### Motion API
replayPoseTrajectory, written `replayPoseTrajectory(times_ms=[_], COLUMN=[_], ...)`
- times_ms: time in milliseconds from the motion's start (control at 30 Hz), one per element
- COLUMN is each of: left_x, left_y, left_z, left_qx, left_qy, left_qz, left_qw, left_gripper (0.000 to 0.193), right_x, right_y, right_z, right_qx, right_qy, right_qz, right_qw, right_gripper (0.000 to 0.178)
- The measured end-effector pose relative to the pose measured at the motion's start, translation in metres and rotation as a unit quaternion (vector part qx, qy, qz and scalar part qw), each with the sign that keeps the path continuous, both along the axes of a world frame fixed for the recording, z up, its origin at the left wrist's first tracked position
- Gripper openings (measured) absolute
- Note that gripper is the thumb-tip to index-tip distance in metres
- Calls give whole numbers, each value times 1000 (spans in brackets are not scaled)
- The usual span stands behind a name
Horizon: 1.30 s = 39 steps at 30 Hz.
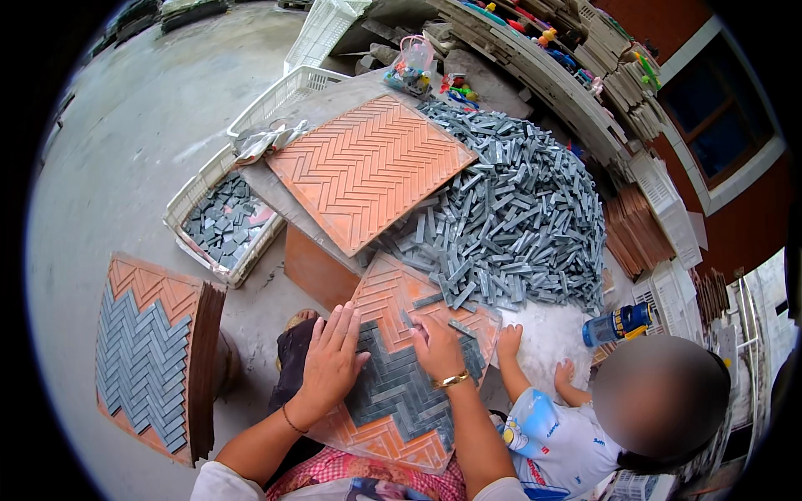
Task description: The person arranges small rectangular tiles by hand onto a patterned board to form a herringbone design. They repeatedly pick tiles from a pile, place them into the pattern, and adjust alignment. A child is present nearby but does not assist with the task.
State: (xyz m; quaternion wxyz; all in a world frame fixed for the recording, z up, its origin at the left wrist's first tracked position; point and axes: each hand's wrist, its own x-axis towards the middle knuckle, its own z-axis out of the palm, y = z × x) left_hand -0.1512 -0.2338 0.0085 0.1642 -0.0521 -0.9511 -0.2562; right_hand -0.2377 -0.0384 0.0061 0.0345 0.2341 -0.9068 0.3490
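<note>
An orange herringbone-patterned tray (pixel 393 280) lies before me, partly filled with narrow grey tile strips (pixel 401 384). My left hand (pixel 332 355) rests flat on its left side, fingers stretched out and holding nothing. Over the upper part of the tray my right hand (pixel 439 346) is closed, its fingers curled in. A grey tile strip (pixel 407 320) shows at its fingertips, and the palm side is hidden. Beyond the tray, to the right, rises a large heap of loose grey tile strips (pixel 518 209).
An unfilled orange tray (pixel 372 167) lies beyond. At left, a tray of grey tiles (pixel 142 359) tops a stack; a white basket (pixel 242 271) holds tile pieces. Right, another person (pixel 560 434) reaches toward my tray, near a blue bottle (pixel 616 324). Stacked boards (pixel 535 71) stand behind.
</note>
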Motion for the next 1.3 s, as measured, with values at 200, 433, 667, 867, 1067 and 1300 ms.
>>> replayPoseTrajectory(times_ms=[200,433,667,867,1067,1300], left_x=[16,14,18,7,3,5], left_y=[6,6,10,34,41,39], left_z=[-29,-26,-23,-22,-30,-31], left_qx=[-48,-40,-76,-57,-80,-84], left_qy=[-99,-88,-82,-45,-47,-48], left_qz=[-22,-22,0,-81,-69,-73], left_qw=[994,995,994,994,993,993], left_gripper=[83,82,79,75,77,77], right_x=[4,-1,0,-36,-64,-58], right_y=[-27,-33,-38,-7,7,-9], right_z=[-1,-6,8,7,1,3], right_qx=[-40,93,66,115,162,146], right_qy=[-176,-78,-81,45,144,142], right_qz=[-39,-1,-3,-93,33,71], right_qw=[983,993,995,988,976,976], right_gripper=[23,20,28,26,14,20])
